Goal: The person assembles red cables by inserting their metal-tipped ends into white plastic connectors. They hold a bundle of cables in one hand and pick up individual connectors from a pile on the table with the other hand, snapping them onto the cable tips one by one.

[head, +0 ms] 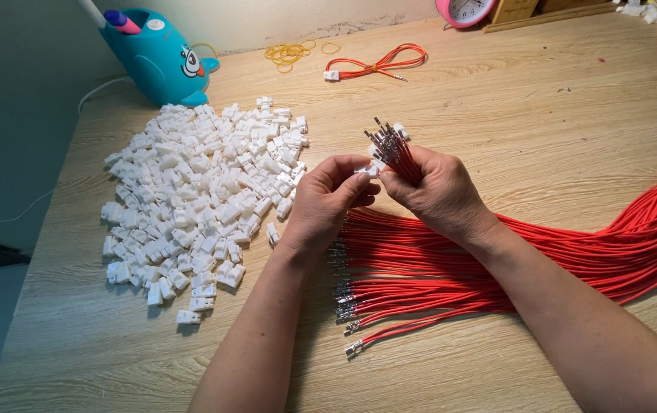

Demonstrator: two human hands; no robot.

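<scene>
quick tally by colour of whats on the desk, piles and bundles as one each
White: 2, connector pile, connector pinched by left hand
Red: 3, loose wires, bunch in right hand, finished lead
Yellow: 1, rubber bands
Blue: 1, pen holder
Pink: 1, clock
Total: 8

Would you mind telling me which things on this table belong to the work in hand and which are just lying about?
In use:
left hand pinching a white connector
right hand gripping a wire bundle
pile of white connectors
red wires on the table

Lying about:
blue whale-shaped holder
yellow rubber bands
pink clock
finished red lead
</scene>
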